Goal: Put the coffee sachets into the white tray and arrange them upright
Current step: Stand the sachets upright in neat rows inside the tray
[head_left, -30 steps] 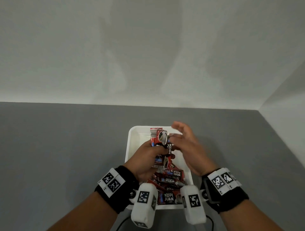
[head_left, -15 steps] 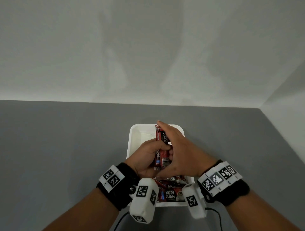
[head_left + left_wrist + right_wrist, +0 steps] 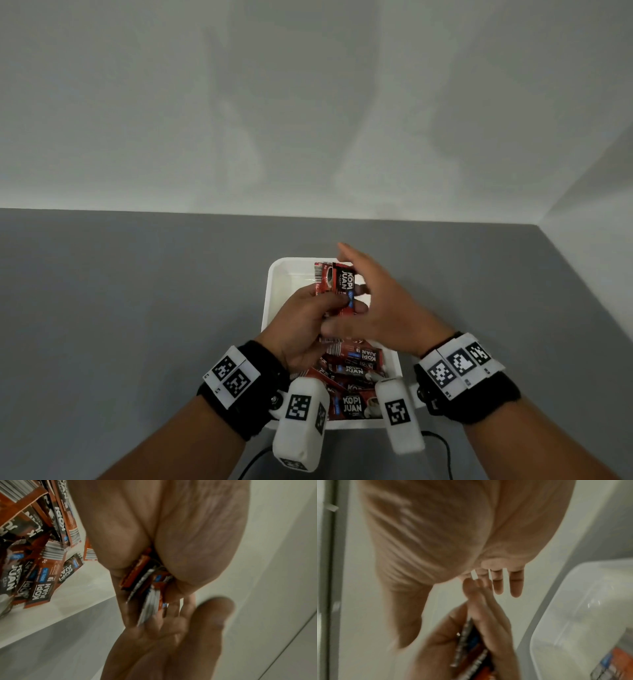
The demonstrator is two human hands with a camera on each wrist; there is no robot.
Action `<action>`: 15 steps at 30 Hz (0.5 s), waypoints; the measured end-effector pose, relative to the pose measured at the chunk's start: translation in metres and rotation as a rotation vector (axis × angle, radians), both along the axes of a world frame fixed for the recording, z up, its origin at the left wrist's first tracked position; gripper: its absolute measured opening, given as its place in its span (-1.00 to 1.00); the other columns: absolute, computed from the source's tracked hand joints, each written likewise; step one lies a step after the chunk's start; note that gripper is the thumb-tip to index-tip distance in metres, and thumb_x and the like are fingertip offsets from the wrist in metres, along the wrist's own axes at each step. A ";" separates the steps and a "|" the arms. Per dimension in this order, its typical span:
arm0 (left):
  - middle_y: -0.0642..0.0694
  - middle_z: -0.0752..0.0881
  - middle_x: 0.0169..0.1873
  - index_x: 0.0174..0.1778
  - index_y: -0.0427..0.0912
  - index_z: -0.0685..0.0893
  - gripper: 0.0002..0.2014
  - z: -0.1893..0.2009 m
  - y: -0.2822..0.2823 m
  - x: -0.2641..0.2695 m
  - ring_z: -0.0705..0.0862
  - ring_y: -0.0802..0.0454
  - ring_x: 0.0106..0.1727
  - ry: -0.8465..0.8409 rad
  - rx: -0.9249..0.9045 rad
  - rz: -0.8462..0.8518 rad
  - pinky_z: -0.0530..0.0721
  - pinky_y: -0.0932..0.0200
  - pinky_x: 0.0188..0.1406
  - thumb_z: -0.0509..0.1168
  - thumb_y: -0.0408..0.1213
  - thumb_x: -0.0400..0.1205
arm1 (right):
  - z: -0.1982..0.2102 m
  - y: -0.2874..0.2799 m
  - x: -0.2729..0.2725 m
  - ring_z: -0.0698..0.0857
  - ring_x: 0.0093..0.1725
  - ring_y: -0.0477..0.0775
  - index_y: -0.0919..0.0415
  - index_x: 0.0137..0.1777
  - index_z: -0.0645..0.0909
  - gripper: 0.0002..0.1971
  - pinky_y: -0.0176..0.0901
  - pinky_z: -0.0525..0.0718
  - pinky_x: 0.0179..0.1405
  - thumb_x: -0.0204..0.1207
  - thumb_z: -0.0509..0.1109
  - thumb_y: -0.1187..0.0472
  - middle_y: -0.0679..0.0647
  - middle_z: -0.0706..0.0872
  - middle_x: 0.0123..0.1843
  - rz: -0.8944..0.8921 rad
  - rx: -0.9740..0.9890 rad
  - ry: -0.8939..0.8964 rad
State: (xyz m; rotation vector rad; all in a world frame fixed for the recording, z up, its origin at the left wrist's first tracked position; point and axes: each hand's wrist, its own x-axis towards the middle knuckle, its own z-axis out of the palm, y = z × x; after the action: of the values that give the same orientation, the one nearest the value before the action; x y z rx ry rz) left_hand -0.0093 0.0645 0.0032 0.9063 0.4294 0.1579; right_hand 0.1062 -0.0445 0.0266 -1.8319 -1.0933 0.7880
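Above the white tray (image 3: 274,294), the left hand (image 3: 301,322) grips a small bundle of coffee sachets (image 3: 337,284), its fingers mostly hidden. Beside it the right hand (image 3: 383,308) has straight, blurred fingers. Loose sachets (image 3: 349,377) lie in the near half of the tray, partly covered by the wrists.

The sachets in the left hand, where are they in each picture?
Head: the held sachets sit at the centre, above the white tray, gripped by the left hand.
Left wrist: middle, sachet edges poke out between palm and fingers.
Right wrist: bottom centre, edges inside the left hand, with the open right hand above.
Shared landmark: the tray.
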 end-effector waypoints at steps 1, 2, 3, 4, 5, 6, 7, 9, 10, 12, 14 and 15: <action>-0.41 0.73 -0.06 0.15 -0.44 0.71 -0.80 0.000 0.000 -0.001 0.74 -0.26 -0.13 -0.015 0.011 0.007 0.72 -0.08 -0.06 0.23 -0.50 0.71 | -0.001 0.001 -0.001 0.73 0.09 -0.35 -0.13 0.67 0.32 -0.06 -0.22 0.78 -0.03 0.31 0.72 -0.05 -0.20 0.51 0.46 -0.095 0.068 0.084; -0.40 0.75 -0.07 0.16 -0.42 0.71 -0.82 -0.001 0.000 -0.001 0.76 -0.23 -0.16 -0.015 0.036 0.015 0.72 -0.08 -0.09 0.26 -0.47 0.72 | -0.002 0.003 0.000 0.76 -0.10 -0.34 -0.08 0.57 0.47 -0.31 -0.29 0.75 -0.20 0.46 0.64 0.09 -0.14 0.63 0.32 -0.192 0.133 0.119; -0.37 0.76 -0.07 0.15 -0.36 0.73 -0.84 -0.002 0.001 0.000 0.77 -0.19 -0.20 -0.001 0.065 0.024 0.72 -0.04 -0.17 0.29 -0.42 0.74 | -0.003 0.005 0.002 0.75 -0.23 -0.32 -0.01 0.43 0.60 -0.53 -0.35 0.69 -0.28 0.55 0.57 0.26 -0.09 0.73 0.15 -0.267 0.190 0.129; -0.34 0.76 -0.09 0.11 -0.30 0.74 -0.86 -0.003 0.001 0.000 0.76 -0.12 -0.27 0.020 0.097 0.030 0.71 0.04 -0.29 0.31 -0.35 0.74 | -0.004 0.006 0.004 0.73 -0.31 -0.30 0.08 0.29 0.70 -0.65 -0.40 0.64 -0.30 0.57 0.51 0.40 -0.07 0.78 -0.01 -0.307 0.239 0.146; -0.31 0.76 -0.12 0.08 -0.25 0.74 -0.85 -0.003 0.002 -0.001 0.72 -0.06 -0.34 0.046 0.116 0.029 0.66 0.14 -0.43 0.33 -0.25 0.74 | -0.005 0.007 0.006 0.70 -0.37 -0.26 0.16 0.17 0.75 -0.72 -0.42 0.60 -0.33 0.56 0.47 0.49 -0.06 0.81 -0.13 -0.326 0.272 0.170; -0.28 0.75 -0.15 0.06 -0.22 0.74 -0.79 -0.004 0.004 -0.002 0.67 -0.02 -0.40 0.073 0.108 0.028 0.57 0.21 -0.54 0.33 -0.14 0.74 | -0.005 0.006 0.007 0.65 -0.42 -0.22 0.21 0.06 0.77 -0.76 -0.39 0.58 -0.37 0.55 0.45 0.54 -0.05 0.80 -0.22 -0.341 0.294 0.202; -0.26 0.75 -0.18 0.05 -0.21 0.73 -0.72 -0.005 0.007 -0.003 0.63 0.01 -0.44 0.100 0.067 0.033 0.47 0.25 -0.61 0.32 -0.04 0.72 | -0.005 0.004 0.010 0.63 -0.43 -0.13 0.24 -0.03 0.77 -0.79 -0.30 0.58 -0.40 0.54 0.44 0.56 -0.01 0.79 -0.28 -0.359 0.311 0.232; -0.24 0.73 -0.22 0.00 -0.21 0.68 -0.74 -0.005 0.015 -0.006 0.58 0.04 -0.46 0.116 -0.012 0.051 0.37 0.30 -0.68 0.35 -0.04 0.68 | -0.004 0.001 0.015 0.70 -0.36 0.05 0.27 -0.18 0.76 -0.78 -0.09 0.65 -0.31 0.49 0.42 0.59 0.12 0.79 -0.24 -0.375 0.351 0.319; -0.24 0.71 -0.22 -0.04 -0.21 0.65 -0.82 -0.006 0.019 -0.007 0.58 0.05 -0.44 0.109 0.001 0.065 0.35 0.31 -0.67 0.38 -0.16 0.66 | -0.005 -0.001 0.018 0.75 -0.29 0.11 0.26 -0.25 0.77 -0.78 -0.03 0.70 -0.21 0.43 0.42 0.57 0.17 0.81 -0.16 -0.371 0.365 0.366; -0.23 0.70 -0.22 -0.07 -0.24 0.64 -0.94 -0.005 0.025 -0.007 0.65 0.06 -0.39 0.087 0.086 0.112 0.40 0.32 -0.63 0.39 -0.43 0.64 | -0.006 -0.003 0.019 0.79 -0.14 0.14 0.22 -0.35 0.80 -0.83 -0.01 0.75 -0.07 0.30 0.42 0.46 0.19 0.83 -0.05 -0.359 0.362 0.407; -0.22 0.73 -0.27 -0.03 -0.28 0.64 -0.86 -0.001 0.030 -0.005 0.74 0.04 -0.34 0.073 0.149 0.192 0.49 0.28 -0.62 0.38 -0.59 0.61 | -0.008 -0.004 0.018 0.80 -0.11 0.14 0.21 -0.34 0.81 -0.87 0.04 0.77 -0.02 0.34 0.54 0.43 0.18 0.85 -0.04 -0.369 0.338 0.352; -0.21 0.75 -0.28 -0.01 -0.29 0.65 -0.84 0.000 0.033 -0.003 0.77 0.03 -0.32 0.068 0.183 0.220 0.49 0.26 -0.62 0.39 -0.60 0.60 | -0.009 -0.004 0.018 0.81 -0.15 0.13 0.22 -0.30 0.79 -0.85 0.07 0.79 -0.01 0.38 0.59 0.47 0.16 0.85 -0.07 -0.389 0.321 0.298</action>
State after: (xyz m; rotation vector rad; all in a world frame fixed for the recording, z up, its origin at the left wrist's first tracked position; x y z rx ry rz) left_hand -0.0127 0.0975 0.0032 1.0448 0.5847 0.3736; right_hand 0.1237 -0.0483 0.0172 -1.5286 -0.6052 0.5891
